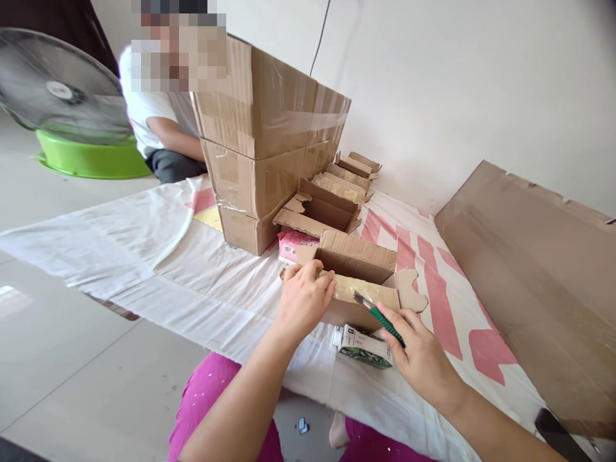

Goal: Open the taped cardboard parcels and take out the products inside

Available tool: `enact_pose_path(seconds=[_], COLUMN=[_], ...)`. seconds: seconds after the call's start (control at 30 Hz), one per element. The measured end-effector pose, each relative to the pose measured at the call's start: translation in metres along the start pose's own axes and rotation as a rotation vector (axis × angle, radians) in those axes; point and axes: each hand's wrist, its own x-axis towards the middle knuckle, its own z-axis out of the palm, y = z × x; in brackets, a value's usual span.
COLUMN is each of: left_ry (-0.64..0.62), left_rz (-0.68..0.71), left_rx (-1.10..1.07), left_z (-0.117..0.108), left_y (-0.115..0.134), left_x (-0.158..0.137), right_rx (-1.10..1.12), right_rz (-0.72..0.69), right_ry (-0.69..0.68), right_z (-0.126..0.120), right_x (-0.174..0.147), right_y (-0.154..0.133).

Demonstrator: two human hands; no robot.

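An opened cardboard box (359, 312) stands before me with its flaps spread and a strip of clear tape on the near flap. My left hand (308, 292) is closed on that flap at its left end, fingers curled over the cardboard. In my right hand (418, 353) is a green utility knife (391, 326), its blade tip at the taped flap. Just below the box lies a small printed carton (366, 346) in white and dark green. A pink packet (294, 245) sits beyond the box, partly hidden by it.
Taped cartons (279, 109) form a tall stack at the left. More opened boxes (332, 205) line up behind mine. A large cardboard sheet (534, 276) leans at the right. Past the stack sits a person (144, 109) near a fan (58, 90). Patterned cloth (231, 308) covers the work surface.
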Motion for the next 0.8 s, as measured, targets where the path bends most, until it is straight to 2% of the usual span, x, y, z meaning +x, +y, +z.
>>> enact_pose_path(seconds=[0.2, 0.3, 0.37, 0.5, 0.6, 0.7, 0.8], left_ry=[-0.034, -0.036, -0.034, -0.037, -0.039, -0.019, -0.012], left_rz=[-0.042, -0.044, -0.044, -0.049, -0.031, -0.007, -0.004], left_rx=[-0.022, -0.036, -0.038, -0.038, -0.040, -0.025, -0.010], left_z=[-0.003, -0.003, -0.003, -0.005, -0.006, -0.005, -0.003], left_y=[0.003, 0.003, 0.003, 0.004, 0.004, 0.003, 0.003], left_x=[0.001, 0.001, 0.001, 0.000, -0.001, -0.001, -0.001], right_rx=[0.350, 0.430, 0.418, 0.122, -0.083, -0.128, -0.164], right_rz=[0.207, 0.302, 0.300, 0.079, -0.087, -0.237, -0.322], right_ry=[-0.133, -0.206, -0.211, -0.073, -0.060, -0.077, -0.053], right_z=[-0.006, -0.006, -0.007, -0.015, -0.024, -0.028, -0.025], right_x=[0.002, 0.003, 0.002, -0.003, -0.001, 0.008, 0.017], right_y=[0.003, 0.003, 0.000, -0.003, 0.004, 0.016, 0.027])
